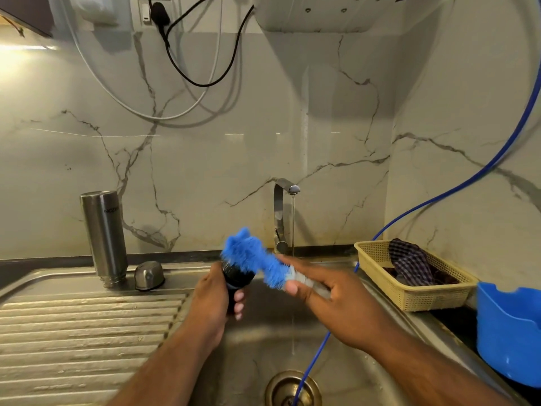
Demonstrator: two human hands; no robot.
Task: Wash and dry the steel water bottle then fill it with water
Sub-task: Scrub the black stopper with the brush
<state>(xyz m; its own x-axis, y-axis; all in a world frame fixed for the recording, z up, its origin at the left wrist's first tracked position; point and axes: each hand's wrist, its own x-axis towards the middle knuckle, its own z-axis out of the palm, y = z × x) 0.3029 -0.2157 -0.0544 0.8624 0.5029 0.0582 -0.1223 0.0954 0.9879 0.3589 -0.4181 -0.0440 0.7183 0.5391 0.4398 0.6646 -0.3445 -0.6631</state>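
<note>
The steel sink point(87, 332) fills the lower view, its ribbed drainboard on the left and the basin on the right, where a thin stream falls from the tap point(279, 212) towards the drain point(292, 388). The steel water bottle point(104, 235) stands upside down at the drainboard's back edge, its steel cap point(149, 275) just beside it. Washing looks to be the step in hand: over the basin, the left hand point(210, 300) has its fingers curled round a black cylindrical piece point(235, 278), probably the bottle's stopper, while the right hand point(339, 303) pinches the pale handle of a blue bottle brush point(254, 259), forefinger stretched along it, bristles against the piece's top. Next it likely needs rinsing under the stream. A blue tub point(509, 332) and a yellow basket point(421, 297) holding a checked cloth point(409, 263) sit along the sink's right edge; the cloth may serve for drying. A blue hose point(439, 197) drops into the drain just beside the stream and could snag a wrist.
</note>
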